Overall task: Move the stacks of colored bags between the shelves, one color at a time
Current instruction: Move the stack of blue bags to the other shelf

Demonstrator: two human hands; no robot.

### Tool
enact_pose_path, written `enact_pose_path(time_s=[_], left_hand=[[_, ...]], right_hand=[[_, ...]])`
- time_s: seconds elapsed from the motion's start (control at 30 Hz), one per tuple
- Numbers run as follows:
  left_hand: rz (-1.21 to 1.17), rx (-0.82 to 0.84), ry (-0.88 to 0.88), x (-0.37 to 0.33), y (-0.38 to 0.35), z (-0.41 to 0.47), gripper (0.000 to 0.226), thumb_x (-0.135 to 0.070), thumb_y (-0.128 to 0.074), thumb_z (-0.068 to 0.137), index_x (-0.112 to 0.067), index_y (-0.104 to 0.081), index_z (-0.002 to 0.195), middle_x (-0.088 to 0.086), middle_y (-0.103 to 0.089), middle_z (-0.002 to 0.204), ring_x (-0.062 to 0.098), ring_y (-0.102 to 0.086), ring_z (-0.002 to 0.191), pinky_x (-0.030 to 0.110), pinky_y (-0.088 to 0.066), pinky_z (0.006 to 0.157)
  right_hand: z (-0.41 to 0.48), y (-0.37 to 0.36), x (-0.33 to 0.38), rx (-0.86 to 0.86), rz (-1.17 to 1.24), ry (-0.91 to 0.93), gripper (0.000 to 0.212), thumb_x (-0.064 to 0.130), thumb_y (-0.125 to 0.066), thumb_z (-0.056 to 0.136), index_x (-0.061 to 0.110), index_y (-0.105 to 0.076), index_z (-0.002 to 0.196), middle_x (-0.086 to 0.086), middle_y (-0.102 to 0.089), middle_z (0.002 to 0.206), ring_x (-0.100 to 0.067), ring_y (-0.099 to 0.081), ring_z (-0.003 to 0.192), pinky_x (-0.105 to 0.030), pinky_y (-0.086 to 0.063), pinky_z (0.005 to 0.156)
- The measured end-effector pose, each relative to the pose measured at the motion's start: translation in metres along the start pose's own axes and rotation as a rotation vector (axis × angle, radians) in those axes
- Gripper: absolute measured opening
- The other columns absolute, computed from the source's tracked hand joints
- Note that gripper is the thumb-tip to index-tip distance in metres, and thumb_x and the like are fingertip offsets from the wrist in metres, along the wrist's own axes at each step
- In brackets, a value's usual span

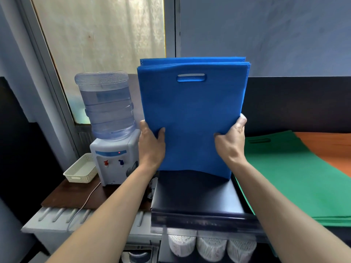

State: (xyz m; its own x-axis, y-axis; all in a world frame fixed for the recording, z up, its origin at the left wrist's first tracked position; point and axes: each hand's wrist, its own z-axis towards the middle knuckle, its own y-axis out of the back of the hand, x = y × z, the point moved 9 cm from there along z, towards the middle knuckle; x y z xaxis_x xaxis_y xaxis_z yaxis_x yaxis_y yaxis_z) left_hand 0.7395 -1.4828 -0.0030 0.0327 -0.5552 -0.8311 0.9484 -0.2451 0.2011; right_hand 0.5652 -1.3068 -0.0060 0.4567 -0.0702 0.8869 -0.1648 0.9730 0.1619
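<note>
Covering most of both hands, the stack of blue bags [191,114] leaves only the thumbs and the backs of the hands to see; the other fingers go behind it. The left hand [152,145] grips the left edge of the stack and the right hand [230,141] grips the right edge, each with its thumb pressed on the front bag. I cannot tell if the lower edge of the stack touches the black surface [195,198] under it or hangs just above the far part of it. Whether this surface is a shelf top or a pile of dark bags is also hard to make out. Below its near edge, three white round things [210,247] are blurred and partly cut off. The stack of green bags [284,177] lies flat on the orange desk [326,147], just beside the black surface, and is cut off at the right.

The blue stack stands upright, with the handle slot at the top. Its bags are a little fanned at the top and right edges, and the bottom edge is bent in a curve.
</note>
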Motion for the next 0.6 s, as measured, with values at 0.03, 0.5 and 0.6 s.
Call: enact_pose_path(time_s=[0.03, 0.5, 0.6], left_hand=[[0.013, -0.011, 0.000, 0.001, 0.000, -0.001, 0.024, -0.012, -0.052, 0.094, -0.005, -0.038, 0.111, -0.001, -0.050, 0.103, 0.015, -0.047, 0.090, 0.011, -0.031, 0.066], [0.001, -0.062, -0.047, -0.004, -0.007, 0.002, 0.035, -0.009, -0.051, 0.092, -0.007, -0.034, 0.124, 0.006, -0.054, 0.122, 0.023, -0.053, 0.107, 0.015, -0.035, 0.077], [0.001, -0.074, -0.074, -0.011, -0.005, 0.009, 0.035, -0.011, -0.052, 0.092, -0.006, -0.035, 0.122, 0.006, -0.055, 0.120, 0.021, -0.053, 0.101, 0.018, -0.037, 0.077]], right_hand=[[-0.002, 0.001, 0.000, -0.012, 0.021, 0.013, 0.052, -0.005, -0.050, 0.075, 0.015, -0.032, 0.120, -0.003, -0.045, 0.114, -0.023, -0.051, 0.098, -0.032, -0.043, 0.073], [-0.004, -0.002, 0.005, -0.071, -0.028, 0.145, 0.065, -0.010, -0.053, 0.074, 0.009, -0.028, 0.131, -0.004, -0.039, 0.125, -0.017, -0.044, 0.103, -0.028, -0.043, 0.084], [0.003, -0.002, 0.009, -0.094, 0.003, 0.147, 0.061, -0.008, -0.053, 0.072, 0.008, -0.029, 0.126, 0.001, -0.035, 0.116, -0.021, -0.044, 0.106, -0.034, -0.045, 0.088]])
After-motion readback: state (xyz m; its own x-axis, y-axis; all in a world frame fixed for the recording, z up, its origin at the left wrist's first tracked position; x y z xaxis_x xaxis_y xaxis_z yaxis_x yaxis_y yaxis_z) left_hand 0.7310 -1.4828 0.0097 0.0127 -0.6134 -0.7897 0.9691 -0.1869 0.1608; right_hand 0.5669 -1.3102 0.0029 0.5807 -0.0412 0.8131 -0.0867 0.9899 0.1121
